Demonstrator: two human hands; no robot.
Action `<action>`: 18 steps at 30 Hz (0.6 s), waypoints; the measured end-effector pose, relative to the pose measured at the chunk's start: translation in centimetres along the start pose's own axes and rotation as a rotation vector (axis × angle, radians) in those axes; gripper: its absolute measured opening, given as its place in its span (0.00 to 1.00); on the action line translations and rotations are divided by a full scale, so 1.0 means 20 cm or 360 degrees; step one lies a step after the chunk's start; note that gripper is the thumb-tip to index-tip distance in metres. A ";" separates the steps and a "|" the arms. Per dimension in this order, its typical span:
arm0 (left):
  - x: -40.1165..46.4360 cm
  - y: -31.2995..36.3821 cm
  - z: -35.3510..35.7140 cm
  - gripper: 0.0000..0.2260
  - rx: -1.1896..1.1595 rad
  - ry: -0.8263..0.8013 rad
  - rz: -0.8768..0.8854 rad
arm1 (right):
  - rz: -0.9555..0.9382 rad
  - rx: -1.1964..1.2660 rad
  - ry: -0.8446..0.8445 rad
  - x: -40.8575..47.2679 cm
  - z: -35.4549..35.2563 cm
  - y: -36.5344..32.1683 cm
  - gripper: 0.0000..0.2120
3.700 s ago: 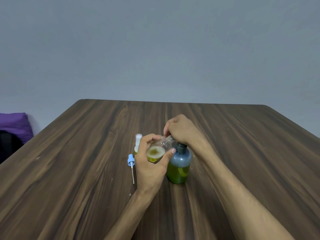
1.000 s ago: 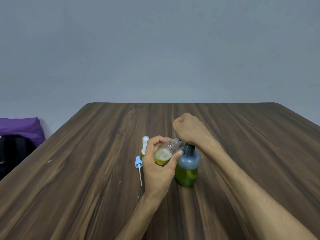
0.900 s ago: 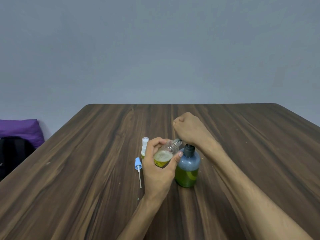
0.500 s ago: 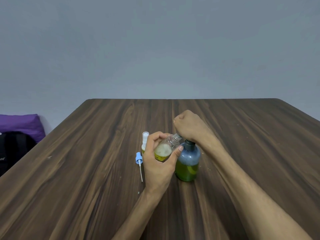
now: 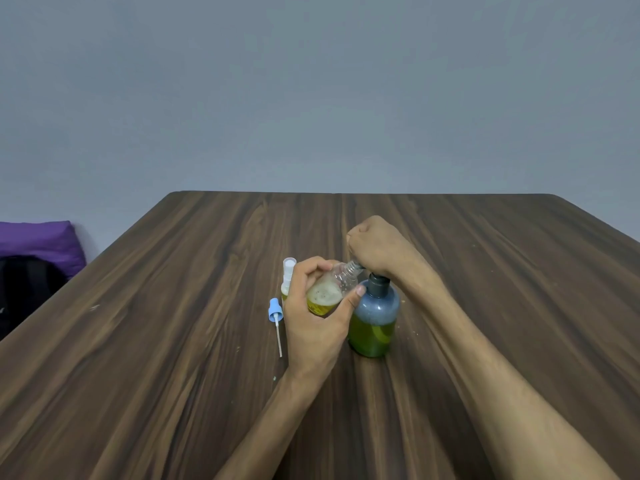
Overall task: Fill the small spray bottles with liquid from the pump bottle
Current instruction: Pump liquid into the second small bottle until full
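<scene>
Pumping away: right hand (image 5: 379, 247) fisting down over pump bottle (image 5: 374, 317), left hand (image 5: 317, 317) wrapping tilted spray bottle (image 5: 330, 289), neck tucking under that fist. Looking light, slick plastic; gripping mid-body.

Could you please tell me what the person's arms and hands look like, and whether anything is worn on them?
Both forearms are bare with no sleeves in view. The left hand and right hand wear no gloves, and no rings, watch or bracelets are visible.

Dim, even, bluish light — shadows faint, no glare, focus slightly soft, wide-angle stretching at the edges.
</scene>
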State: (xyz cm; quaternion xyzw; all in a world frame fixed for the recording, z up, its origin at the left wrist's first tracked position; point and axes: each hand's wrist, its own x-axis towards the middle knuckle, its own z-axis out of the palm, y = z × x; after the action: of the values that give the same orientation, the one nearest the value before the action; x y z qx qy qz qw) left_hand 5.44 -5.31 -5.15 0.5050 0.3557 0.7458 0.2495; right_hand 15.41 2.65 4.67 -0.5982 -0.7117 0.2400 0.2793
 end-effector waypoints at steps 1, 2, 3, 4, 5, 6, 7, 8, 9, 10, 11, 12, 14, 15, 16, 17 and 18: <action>0.00 0.00 0.00 0.24 -0.0003 0.0008 -0.0005 | 0.0001 -0.0015 -0.0008 0.00 0.00 0.00 0.17; 0.00 0.00 0.00 0.24 -0.0002 0.0009 -0.0003 | -0.0011 -0.0026 -0.0002 0.00 0.00 -0.01 0.18; 0.00 0.00 0.00 0.24 -0.0003 0.0000 0.0004 | -0.0024 -0.0020 0.0021 0.00 -0.01 -0.01 0.18; -0.01 0.00 -0.01 0.23 -0.0006 -0.0005 0.0014 | -0.0035 -0.0004 0.0048 0.00 -0.01 -0.01 0.18; -0.01 0.00 -0.01 0.23 -0.0011 0.0001 0.0014 | -0.0035 0.0013 0.0061 0.00 -0.01 -0.01 0.18; -0.01 0.00 -0.01 0.23 -0.0016 0.0002 0.0004 | -0.0025 0.0021 0.0056 0.00 -0.01 0.00 0.18; 0.00 0.00 0.00 0.23 -0.0013 0.0002 -0.0009 | -0.0005 0.0017 0.0039 0.00 0.00 0.00 0.17; 0.00 -0.01 0.00 0.23 -0.0005 0.0002 -0.0015 | 0.0014 0.0004 0.0024 -0.01 0.01 0.00 0.16; 0.00 0.00 0.00 0.23 -0.0001 0.0009 -0.0012 | 0.0018 -0.0009 0.0020 -0.01 0.00 -0.01 0.16; 0.00 0.00 0.00 0.23 -0.0007 0.0014 -0.0010 | 0.0005 -0.0016 0.0029 -0.01 0.00 -0.01 0.16; -0.01 0.00 0.00 0.23 -0.0012 0.0010 -0.0009 | -0.0012 -0.0009 0.0053 -0.01 -0.01 -0.01 0.17; -0.01 0.00 0.00 0.23 -0.0016 0.0006 -0.0003 | -0.0034 0.0011 0.0077 -0.01 -0.02 -0.02 0.17; 0.00 0.00 0.00 0.23 -0.0013 0.0006 0.0002 | -0.0049 0.0045 0.0082 0.00 -0.02 -0.01 0.18; 0.00 0.00 0.00 0.23 -0.0012 0.0005 0.0000 | -0.0036 0.0041 0.0063 0.00 -0.01 0.00 0.17; 0.00 0.00 0.00 0.23 -0.0008 0.0010 0.0001 | -0.0018 0.0025 0.0042 0.00 0.00 0.00 0.17; 0.00 0.00 0.00 0.23 -0.0003 0.0021 0.0005 | -0.0007 0.0005 0.0032 0.00 0.00 0.00 0.16; 0.00 0.00 0.00 0.22 -0.0001 0.0029 0.0009 | -0.0013 -0.0011 0.0039 -0.01 0.00 0.00 0.16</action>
State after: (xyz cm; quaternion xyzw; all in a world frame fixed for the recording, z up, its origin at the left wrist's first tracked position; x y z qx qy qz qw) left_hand 5.45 -5.29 -5.15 0.4992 0.3563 0.7511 0.2443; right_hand 15.41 2.49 4.71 -0.5991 -0.7115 0.2289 0.2869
